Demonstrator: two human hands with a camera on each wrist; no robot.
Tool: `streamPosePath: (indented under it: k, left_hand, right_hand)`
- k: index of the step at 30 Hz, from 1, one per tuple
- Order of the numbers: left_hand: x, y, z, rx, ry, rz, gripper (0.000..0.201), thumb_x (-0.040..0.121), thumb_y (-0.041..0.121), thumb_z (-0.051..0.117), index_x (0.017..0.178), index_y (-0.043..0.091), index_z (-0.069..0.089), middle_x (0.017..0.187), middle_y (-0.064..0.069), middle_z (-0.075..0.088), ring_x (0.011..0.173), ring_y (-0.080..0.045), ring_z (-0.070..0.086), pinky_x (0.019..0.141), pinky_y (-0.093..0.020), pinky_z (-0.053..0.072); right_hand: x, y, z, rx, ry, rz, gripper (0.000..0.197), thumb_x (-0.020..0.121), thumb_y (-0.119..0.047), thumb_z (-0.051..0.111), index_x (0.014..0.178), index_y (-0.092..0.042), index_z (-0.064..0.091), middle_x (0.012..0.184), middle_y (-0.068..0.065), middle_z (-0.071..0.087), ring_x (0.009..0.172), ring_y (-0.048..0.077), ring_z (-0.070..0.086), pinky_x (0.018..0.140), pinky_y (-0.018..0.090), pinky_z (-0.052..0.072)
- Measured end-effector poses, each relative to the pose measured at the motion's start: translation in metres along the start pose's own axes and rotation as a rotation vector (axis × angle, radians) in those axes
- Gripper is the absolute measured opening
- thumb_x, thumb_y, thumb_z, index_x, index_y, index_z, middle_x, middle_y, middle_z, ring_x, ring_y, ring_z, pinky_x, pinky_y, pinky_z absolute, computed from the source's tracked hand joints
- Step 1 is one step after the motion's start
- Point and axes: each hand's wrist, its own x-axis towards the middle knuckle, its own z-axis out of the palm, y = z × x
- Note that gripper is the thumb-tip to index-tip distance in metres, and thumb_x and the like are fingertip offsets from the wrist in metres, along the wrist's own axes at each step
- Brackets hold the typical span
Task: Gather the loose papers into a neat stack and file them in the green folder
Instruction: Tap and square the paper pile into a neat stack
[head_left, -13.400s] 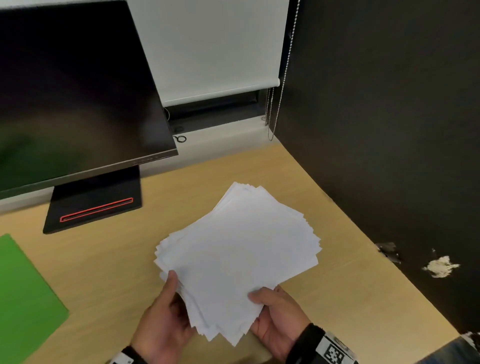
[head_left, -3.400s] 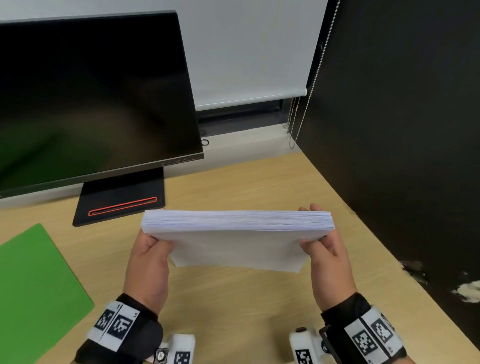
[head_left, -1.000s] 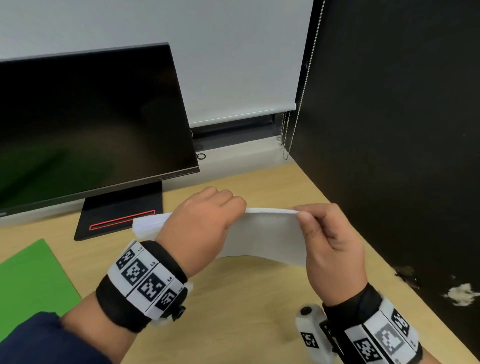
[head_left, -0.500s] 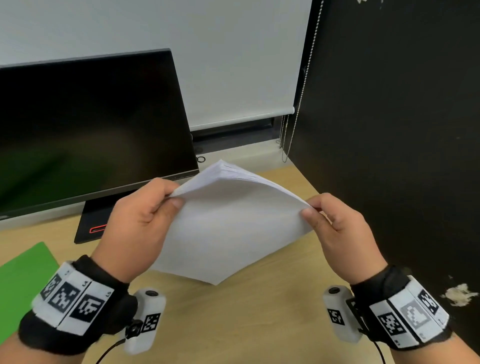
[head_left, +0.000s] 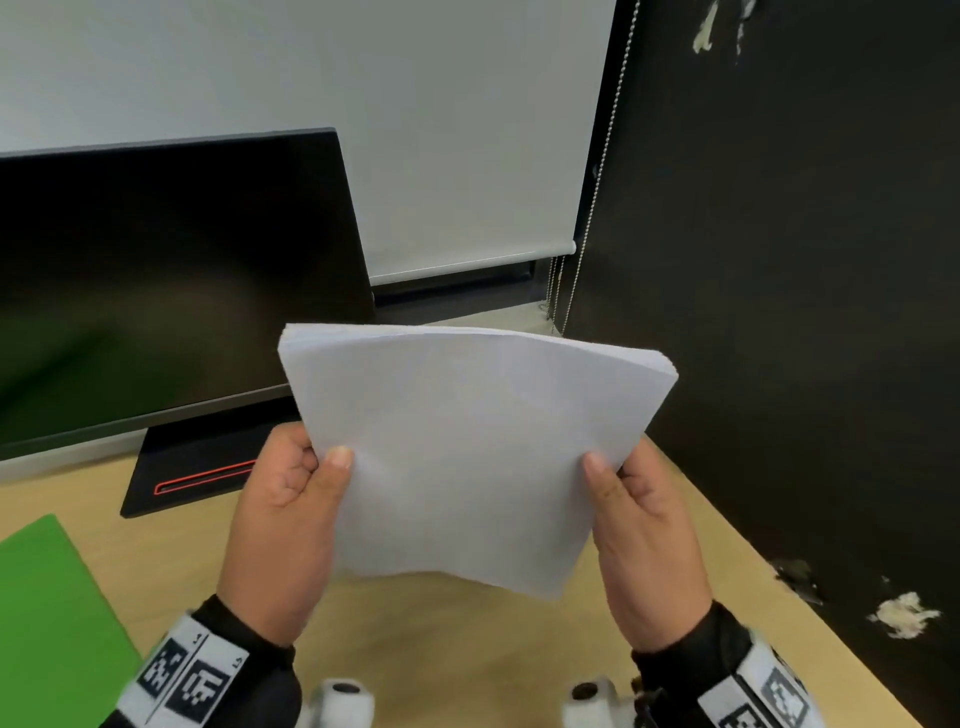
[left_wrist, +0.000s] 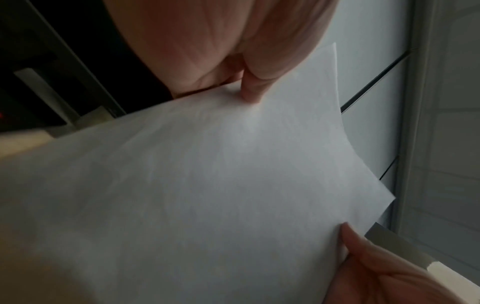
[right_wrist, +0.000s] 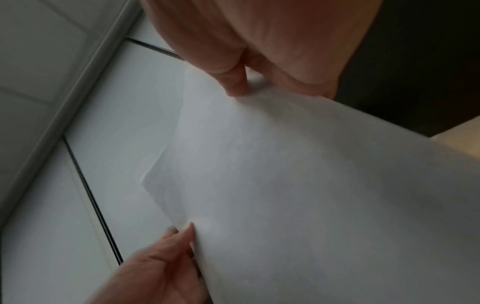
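A squared white paper stack (head_left: 467, 457) is held upright above the desk, bowed slightly toward me. My left hand (head_left: 296, 499) grips its left edge, thumb on the near face and fingers behind. My right hand (head_left: 639, 525) grips the right edge the same way. The left wrist view shows the paper stack (left_wrist: 207, 185) from below with my left thumb pressed on it. In the right wrist view the paper stack (right_wrist: 298, 185) fills the frame under my right thumb. The green folder (head_left: 47, 613) lies shut, flat on the desk at the left edge.
A black monitor (head_left: 156, 280) on its stand (head_left: 197, 467) stands behind the stack at the left. A black wall panel (head_left: 779, 312) borders the wooden desk (head_left: 467, 660) on the right. A roller blind (head_left: 415, 130) with a bead chain hangs at the back.
The stack has turned from a tilted, corner-down hold to an upright one. Both hands shifted from the upper corners to the side edges, thumbs now facing me.
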Motion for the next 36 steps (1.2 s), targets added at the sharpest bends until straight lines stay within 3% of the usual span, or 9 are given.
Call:
streamPosePath:
  k: [5, 8, 11, 17, 19, 23, 27, 31, 36]
  left_hand:
    - [-0.010, -0.022, 0.008, -0.034, 0.042, -0.134, 0.033, 0.104, 0.001, 0.044, 0.111, 0.030, 0.061, 0.104, 0.018, 0.077, 0.095, 0.002, 0.070, 0.080, -0.026, 0.051]
    - [-0.017, -0.031, 0.013, -0.029, 0.042, -0.220, 0.029, 0.105, 0.003, 0.044, 0.107, 0.026, 0.061, 0.097, 0.019, 0.077, 0.100, -0.015, 0.068, 0.076, -0.030, 0.049]
    - [-0.014, -0.022, 0.015, -0.010, 0.048, -0.174, 0.031, 0.103, 0.003, 0.047, 0.107, 0.031, 0.059, 0.098, 0.018, 0.076, 0.094, -0.008, 0.069, 0.077, -0.034, 0.050]
    - [-0.008, 0.005, 0.010, 0.228, 0.001, 0.131, 0.061, 0.093, 0.031, 0.050, 0.127, 0.078, 0.033, 0.132, 0.033, 0.055, 0.126, 0.001, 0.055, 0.098, -0.026, 0.045]
    - [-0.010, 0.009, 0.010, 0.360, -0.028, 0.164, 0.049, 0.094, 0.039, 0.045, 0.121, 0.079, 0.042, 0.120, 0.049, 0.049, 0.133, -0.006, 0.050, 0.104, -0.035, 0.047]
    - [-0.013, 0.012, 0.011, 0.372, -0.001, 0.169, 0.041, 0.090, 0.046, 0.042, 0.115, 0.078, 0.049, 0.114, 0.039, 0.053, 0.117, -0.002, 0.054, 0.093, -0.029, 0.047]
    - [-0.017, 0.007, 0.013, 0.240, 0.028, 0.116, 0.058, 0.096, 0.031, 0.052, 0.127, 0.077, 0.036, 0.146, 0.025, 0.050, 0.140, -0.013, 0.047, 0.113, -0.038, 0.041]
    - [-0.021, -0.013, 0.013, -0.061, 0.004, -0.141, 0.053, 0.101, -0.004, 0.045, 0.122, 0.042, 0.060, 0.120, 0.011, 0.073, 0.110, -0.012, 0.067, 0.088, -0.031, 0.048]
    - [-0.025, -0.018, 0.013, -0.165, 0.060, -0.194, 0.048, 0.101, -0.006, 0.040, 0.110, 0.029, 0.072, 0.111, 0.007, 0.077, 0.103, -0.014, 0.068, 0.082, -0.030, 0.052]
  right_hand:
    - [-0.006, 0.012, 0.000, -0.131, 0.006, 0.073, 0.018, 0.099, -0.018, 0.048, 0.107, -0.019, 0.064, 0.099, -0.010, 0.074, 0.088, 0.005, 0.068, 0.073, 0.020, 0.057]
    - [-0.010, 0.025, -0.004, -0.208, 0.013, 0.131, 0.017, 0.102, -0.017, 0.049, 0.106, -0.021, 0.064, 0.101, -0.002, 0.072, 0.088, 0.017, 0.068, 0.072, 0.028, 0.055]
    - [-0.011, 0.020, -0.004, -0.236, 0.024, 0.086, 0.017, 0.100, -0.022, 0.050, 0.112, -0.025, 0.061, 0.104, -0.007, 0.069, 0.092, 0.017, 0.066, 0.075, 0.028, 0.054]
    - [-0.016, 0.001, 0.000, -0.463, 0.005, -0.224, 0.063, 0.103, -0.026, 0.048, 0.133, -0.076, 0.023, 0.134, -0.041, 0.044, 0.126, -0.009, 0.048, 0.100, 0.012, 0.041]
    - [-0.015, 0.002, -0.001, -0.558, -0.015, -0.305, 0.062, 0.101, -0.018, 0.046, 0.131, -0.071, 0.036, 0.122, -0.038, 0.048, 0.113, -0.009, 0.051, 0.090, 0.005, 0.041]
    - [-0.014, 0.001, 0.001, -0.589, 0.020, -0.348, 0.061, 0.099, -0.014, 0.046, 0.130, -0.066, 0.041, 0.120, -0.037, 0.049, 0.112, -0.004, 0.053, 0.089, 0.006, 0.043]
    - [-0.018, 0.005, 0.002, -0.437, 0.061, -0.223, 0.060, 0.099, -0.024, 0.053, 0.130, -0.071, 0.032, 0.139, -0.032, 0.047, 0.128, -0.003, 0.049, 0.104, 0.019, 0.045]
    - [-0.018, 0.015, -0.004, -0.188, -0.003, 0.072, 0.040, 0.098, -0.003, 0.052, 0.126, -0.032, 0.056, 0.113, -0.015, 0.070, 0.103, 0.002, 0.066, 0.082, 0.023, 0.059]
    - [-0.021, 0.013, -0.002, -0.122, -0.002, 0.099, 0.035, 0.100, 0.000, 0.044, 0.119, -0.023, 0.061, 0.100, -0.016, 0.075, 0.090, 0.000, 0.069, 0.072, 0.017, 0.056]
